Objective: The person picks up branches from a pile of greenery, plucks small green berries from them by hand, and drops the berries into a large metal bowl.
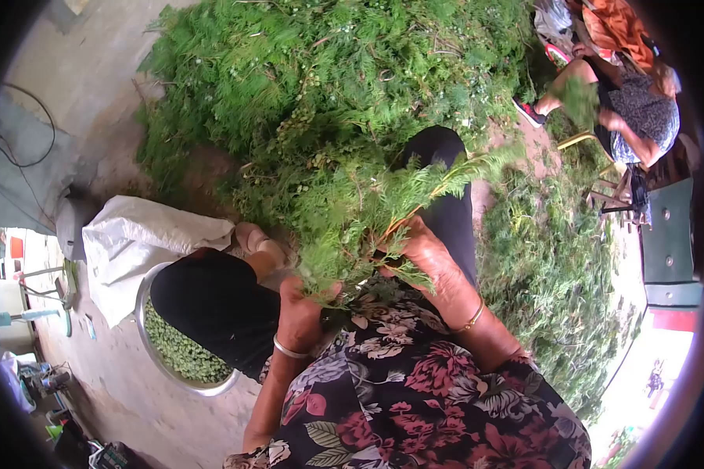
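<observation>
My right hand (421, 248), with a gold bracelet at the wrist, is closed round the woody stem of a leafy evergreen branch (414, 207). The branch slants over my lap, its tip pointing up and right past my dark-trousered knee. Closed at the lower left edge of the foliage is my left hand (299, 316), a pale bangle on its wrist. Leaves cover its fingertips, so what they pinch is hidden. To the left, partly behind my other knee, a round metal basin (143, 313) holds many small green cones or seeds (181, 350).
A large heap of cut evergreen branches (328, 70) lies in front of me. More foliage (555, 289) spreads over the floor at right. A white sack (145, 234) lies by the basin. Another person (641, 109) sits at upper right, holding greenery.
</observation>
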### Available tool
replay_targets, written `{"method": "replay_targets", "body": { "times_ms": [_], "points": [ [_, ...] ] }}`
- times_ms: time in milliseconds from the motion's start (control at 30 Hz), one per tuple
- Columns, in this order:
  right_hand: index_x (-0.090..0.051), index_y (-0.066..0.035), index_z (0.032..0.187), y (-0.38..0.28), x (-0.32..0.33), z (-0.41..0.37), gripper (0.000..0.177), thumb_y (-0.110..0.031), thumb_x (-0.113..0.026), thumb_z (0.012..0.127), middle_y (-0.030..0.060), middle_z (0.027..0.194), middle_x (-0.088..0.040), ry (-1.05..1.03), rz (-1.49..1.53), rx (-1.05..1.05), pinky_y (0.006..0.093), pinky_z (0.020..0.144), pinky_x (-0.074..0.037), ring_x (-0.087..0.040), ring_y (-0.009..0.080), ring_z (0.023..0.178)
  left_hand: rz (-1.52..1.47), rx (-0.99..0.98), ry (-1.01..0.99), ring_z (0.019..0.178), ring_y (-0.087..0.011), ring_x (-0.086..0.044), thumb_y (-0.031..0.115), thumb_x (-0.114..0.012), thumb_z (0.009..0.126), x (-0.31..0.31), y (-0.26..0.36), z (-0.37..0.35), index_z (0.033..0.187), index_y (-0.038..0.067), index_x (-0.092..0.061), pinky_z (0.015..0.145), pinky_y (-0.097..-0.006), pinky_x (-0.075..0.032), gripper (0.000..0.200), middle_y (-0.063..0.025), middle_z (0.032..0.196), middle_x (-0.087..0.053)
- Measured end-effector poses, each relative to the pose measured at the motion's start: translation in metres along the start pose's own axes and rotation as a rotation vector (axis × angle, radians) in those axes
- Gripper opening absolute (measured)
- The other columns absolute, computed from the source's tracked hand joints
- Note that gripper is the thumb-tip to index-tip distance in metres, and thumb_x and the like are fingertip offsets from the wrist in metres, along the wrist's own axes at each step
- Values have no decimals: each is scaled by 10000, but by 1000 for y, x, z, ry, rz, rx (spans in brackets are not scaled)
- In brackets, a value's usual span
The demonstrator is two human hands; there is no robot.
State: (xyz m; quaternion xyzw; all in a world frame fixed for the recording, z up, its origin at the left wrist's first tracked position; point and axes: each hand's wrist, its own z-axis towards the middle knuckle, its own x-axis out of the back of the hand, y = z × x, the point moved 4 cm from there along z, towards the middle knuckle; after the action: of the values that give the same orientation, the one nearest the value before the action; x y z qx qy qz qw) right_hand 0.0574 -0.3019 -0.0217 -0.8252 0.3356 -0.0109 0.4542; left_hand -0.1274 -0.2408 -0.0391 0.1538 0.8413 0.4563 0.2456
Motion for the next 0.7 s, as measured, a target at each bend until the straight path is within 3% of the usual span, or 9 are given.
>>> {"method": "replay_targets", "body": {
  "times_ms": [167,267,367,433,500,533,567,633,700],
  "points": [
    [-519,-2,1005,2,-2,1,283,-65,-678,780,108,829,-609,-119,114,70,314,523,-508,-632,214,725,56,-84,-62,578,-98,-536,69,-635,815,6,-7,5,796,16,-612,533,-239,-424,61,-25,707,-606],
    [-542,24,1000,5,-4,-6,266,-78,-664,787,127,878,-624,-10,237,97,330,551,-517,-633,217,751,41,-84,-20,601,-83,-528,78,-628,827,-2,-1,3,789,13,-625,548,-236,-414,76,-12,714,-603],
    [-632,43,910,0,-12,-11,172,74,-572,751,104,728,-643,-18,342,132,231,509,-466,-610,128,612,-5,-119,-37,700,-70,-553,74,-633,829,-2,0,3,875,-20,-661,601,-234,-433,108,-19,785,-646],
    [-629,46,949,9,-8,-1,179,81,-570,783,73,708,-628,-97,291,164,217,493,-430,-582,97,613,13,-124,-23,695,-70,-553,73,-624,834,0,0,1,880,-22,-658,598,-234,-435,111,-19,788,-646],
    [-628,43,938,7,-4,0,118,34,-586,828,33,688,-603,25,-17,323,218,480,-412,-542,76,585,29,-130,-14,691,-70,-553,72,-615,839,0,1,0,885,-25,-656,595,-234,-436,114,-19,791,-646],
    [-625,41,893,7,-5,1,84,-32,-598,861,1,660,-574,125,-135,509,212,462,-389,-497,58,553,97,-167,6,685,-69,-552,72,-611,841,0,4,-1,886,-26,-654,589,-235,-436,116,-17,782,-642],
    [-625,41,893,4,-4,0,84,-32,-598,861,1,660,-574,124,-136,509,212,462,-389,-497,58,553,165,-204,25,679,-68,-551,73,-607,844,-1,7,-2,886,-28,-653,584,-236,-435,118,-16,774,-639],
    [-620,32,843,-13,10,-3,122,-81,-592,881,1,645,-564,393,-265,464,204,444,-375,-480,52,529,21,-153,20,659,-72,-538,76,-629,832,-5,10,-4,853,-6,-641,583,-239,-428,86,-5,749,-619],
    [-621,24,828,-18,25,1,100,-33,-547,864,42,669,-578,329,148,311,196,433,-376,-487,69,520,-124,-102,22,639,-77,-524,80,-651,820,-4,10,-4,819,15,-629,582,-241,-421,69,6,725,-599]
  ]
}}
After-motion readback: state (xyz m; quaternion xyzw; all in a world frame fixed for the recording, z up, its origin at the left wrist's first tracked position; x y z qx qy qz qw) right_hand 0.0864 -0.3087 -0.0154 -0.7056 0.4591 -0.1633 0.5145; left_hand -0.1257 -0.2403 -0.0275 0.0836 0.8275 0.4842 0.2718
